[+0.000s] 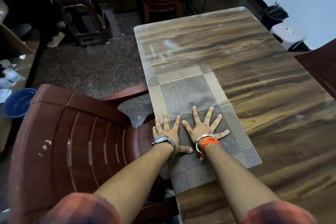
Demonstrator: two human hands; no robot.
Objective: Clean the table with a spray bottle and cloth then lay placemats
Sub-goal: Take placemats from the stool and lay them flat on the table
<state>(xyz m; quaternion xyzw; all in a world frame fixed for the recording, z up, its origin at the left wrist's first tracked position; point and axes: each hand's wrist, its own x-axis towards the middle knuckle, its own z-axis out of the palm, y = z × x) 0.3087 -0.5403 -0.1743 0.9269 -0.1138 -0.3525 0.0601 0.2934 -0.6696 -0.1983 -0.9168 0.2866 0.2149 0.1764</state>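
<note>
Single head-worn view, looking forward and down, close over table (pixel 254 56)

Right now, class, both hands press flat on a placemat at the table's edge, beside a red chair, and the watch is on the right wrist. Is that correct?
One detail is wrong: the watch is on the left wrist; the right wrist carries threads and a bangle. The head view shows it. Otherwise yes: the left hand and right hand press flat on the placemat at the table's edge, beside the red chair.
</note>
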